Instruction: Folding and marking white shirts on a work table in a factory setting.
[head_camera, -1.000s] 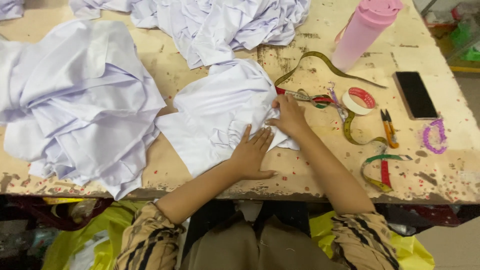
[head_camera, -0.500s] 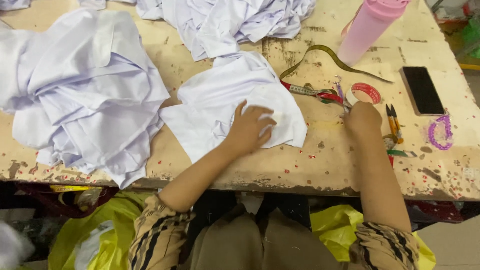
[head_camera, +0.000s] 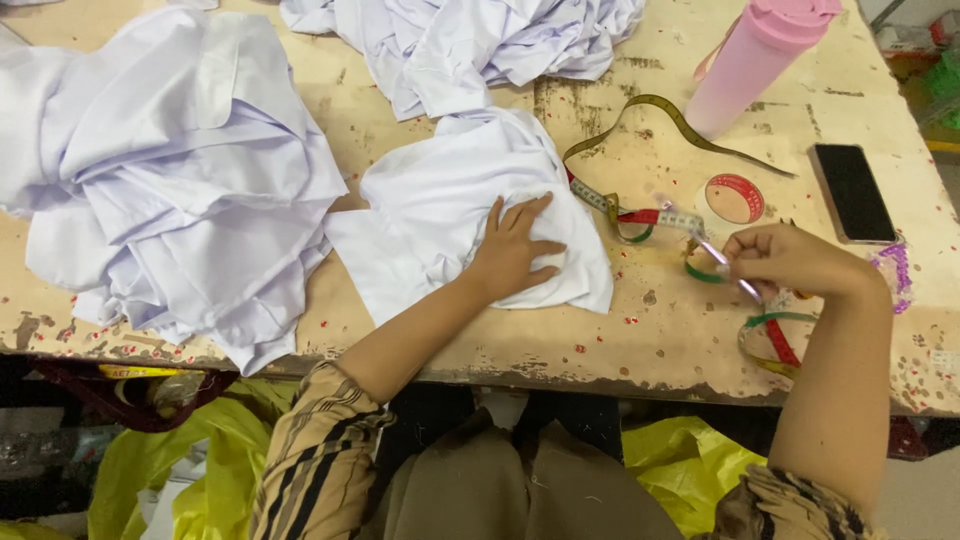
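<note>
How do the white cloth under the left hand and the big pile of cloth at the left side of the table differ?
The white cloth under the left hand is one small piece, lying fairly flat; the big pile is much larger, with many heaped, crumpled layers. The white cloth lies wholly on the table; the big pile hangs over the front edge. The left hand presses the white cloth; no hand touches the big pile. Both are pale, plain fabric.

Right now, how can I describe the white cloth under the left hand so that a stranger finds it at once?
Start at the worn wooden table and look at its middle, near the front edge. There lies a folded white cloth with the left hand pressed flat on it. Unlike the big pile to its left and the crumpled heap behind it, it is a single small piece lying fairly flat.
</note>
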